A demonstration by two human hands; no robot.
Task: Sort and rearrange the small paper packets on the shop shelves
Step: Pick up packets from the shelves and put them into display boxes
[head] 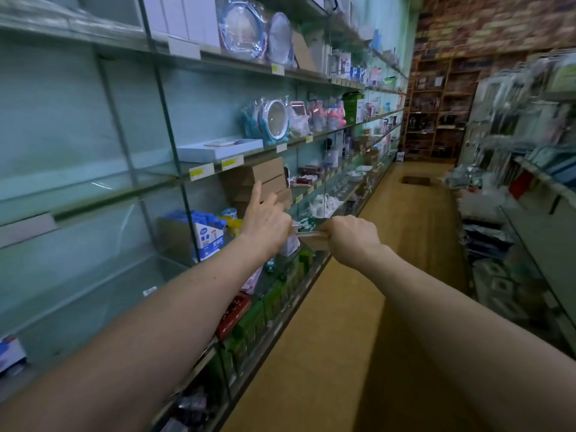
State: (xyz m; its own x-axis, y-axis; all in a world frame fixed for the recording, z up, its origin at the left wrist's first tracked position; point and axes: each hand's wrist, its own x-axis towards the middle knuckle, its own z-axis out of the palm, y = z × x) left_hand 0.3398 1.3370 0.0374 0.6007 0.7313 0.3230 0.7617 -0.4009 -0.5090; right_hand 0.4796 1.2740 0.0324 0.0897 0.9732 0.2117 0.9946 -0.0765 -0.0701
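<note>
My right hand [350,236] is closed around a thin stack of brown paper packets [311,236], held flat in front of the glass shelves. My left hand [265,218] is at the left end of that stack, index finger raised and the other fingers curled near the packets. Behind my left hand, a pile of brown cardboard packets [265,179] sits on the middle glass shelf [156,182]. Whether my left hand actually pinches the stack is hidden by its own fingers.
Glass shelves run along the left with mirrors [274,120], a white flat box [218,149], blue-and-white boxes [208,235], green boxes [255,319] and a red case [232,316]. A yellow-brown aisle floor [358,307] leads to wooden racks; another goods rack [514,182] stands right.
</note>
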